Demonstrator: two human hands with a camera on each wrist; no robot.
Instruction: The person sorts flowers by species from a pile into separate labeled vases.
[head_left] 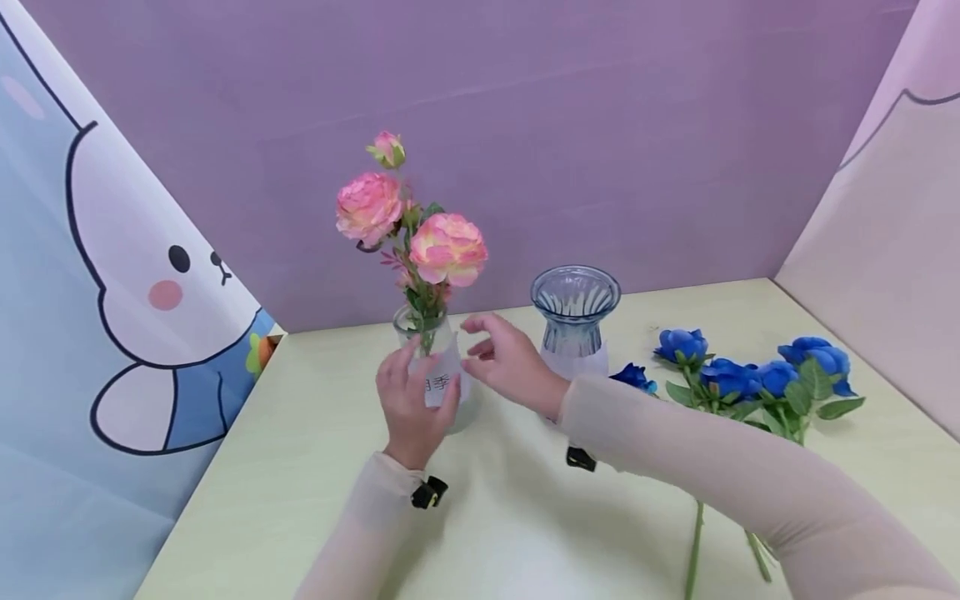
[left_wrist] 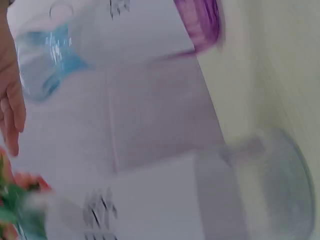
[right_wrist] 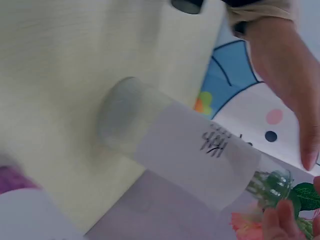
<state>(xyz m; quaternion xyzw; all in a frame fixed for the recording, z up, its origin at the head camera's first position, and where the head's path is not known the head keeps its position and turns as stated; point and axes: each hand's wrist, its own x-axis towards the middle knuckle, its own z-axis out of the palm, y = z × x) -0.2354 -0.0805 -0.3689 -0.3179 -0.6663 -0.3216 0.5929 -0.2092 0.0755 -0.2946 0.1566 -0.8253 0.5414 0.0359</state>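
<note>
Pink artificial flowers (head_left: 448, 248) stand upright in a clear glass vase (right_wrist: 122, 117) wrapped with a white paper label (right_wrist: 185, 150) bearing handwritten characters. My left hand (head_left: 415, 408) is at the front left of this vase, fingers spread. On the right side, near the vase's rim, is my right hand (head_left: 513, 360), its fingers loosely bent with nothing held. The head view does not settle whether the fingertips touch the glass. In the left wrist view the right hand (left_wrist: 11, 95) hangs by the flowers with relaxed fingers.
To the right stands a bluish fluted glass vase (head_left: 573, 308), also with a white label; its base looks purple (left_wrist: 200, 22). Several blue artificial roses (head_left: 731, 382) lie on the right of the pale table (head_left: 247, 500). A purple backdrop (head_left: 600, 150) rises behind.
</note>
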